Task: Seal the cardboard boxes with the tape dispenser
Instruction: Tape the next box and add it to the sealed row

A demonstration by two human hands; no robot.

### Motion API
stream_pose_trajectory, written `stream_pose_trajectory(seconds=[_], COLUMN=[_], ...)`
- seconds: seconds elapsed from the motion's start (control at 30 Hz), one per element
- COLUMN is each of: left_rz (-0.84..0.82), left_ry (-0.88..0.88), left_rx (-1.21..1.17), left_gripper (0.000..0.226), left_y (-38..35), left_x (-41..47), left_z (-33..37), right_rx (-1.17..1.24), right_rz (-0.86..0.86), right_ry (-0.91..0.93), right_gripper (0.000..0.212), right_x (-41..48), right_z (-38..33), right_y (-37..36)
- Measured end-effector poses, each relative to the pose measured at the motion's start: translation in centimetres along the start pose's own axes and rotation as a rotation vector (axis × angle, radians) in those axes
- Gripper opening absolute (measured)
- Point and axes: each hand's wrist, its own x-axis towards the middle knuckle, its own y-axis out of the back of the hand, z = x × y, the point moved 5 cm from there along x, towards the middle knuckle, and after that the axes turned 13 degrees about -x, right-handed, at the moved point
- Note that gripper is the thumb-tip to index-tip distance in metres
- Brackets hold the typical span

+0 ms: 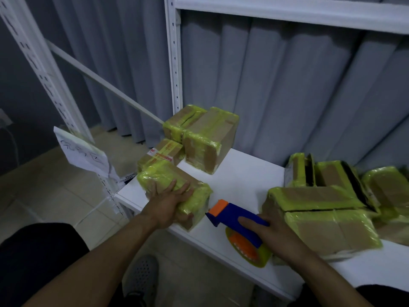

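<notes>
**Box is looking light and slick**

Left hand point(170, 202) is pressing flat, fingers straight, on the box point(200, 196) at the shelf point(239, 173) front edge. Right hand point(274, 231) is gripping the tape dispenser point(234, 212) beside it. Glossy wrap is probably sliding easily (stiff corners), so pinning from above is looking safest.

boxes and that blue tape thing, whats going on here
A person is taping up cardboard boxes on a white shelf. The left hand lies flat on a small box at the shelf's front edge, holding it down. The right hand grips a blue tape dispenser, its orange end pointing at that box and close to it. More boxes wrapped in yellow tape sit at the back and in a pile on the right.
</notes>
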Motion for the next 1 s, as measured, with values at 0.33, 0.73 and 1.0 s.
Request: stream_pose_trajectory(seconds=[0.33,0.73,1.0], left_rz=[-0.084,0.135,0.184], left_ry=[0.055,0.267,0.247], left_rx=[0.026,0.024,0.039], left_gripper=[0.096,0.092,0.095], left_y=[0.3,-0.1,-0.7], left_x=[0.1,1.3,2.2], left_z=[0.9,2.8,1.7], right_rx=[-0.074,-0.199,-0.216], right_rz=[-0.117,-0.203,-0.162], right_ry=[-0.027,-0.032,-0.076], right_gripper=[0.055,0.046,0.043], right_x=[-0.2,3.3,5.4], right_z=[0.8,-0.5,-0.3], right_y=[-1.1,-3.7,-5.0])
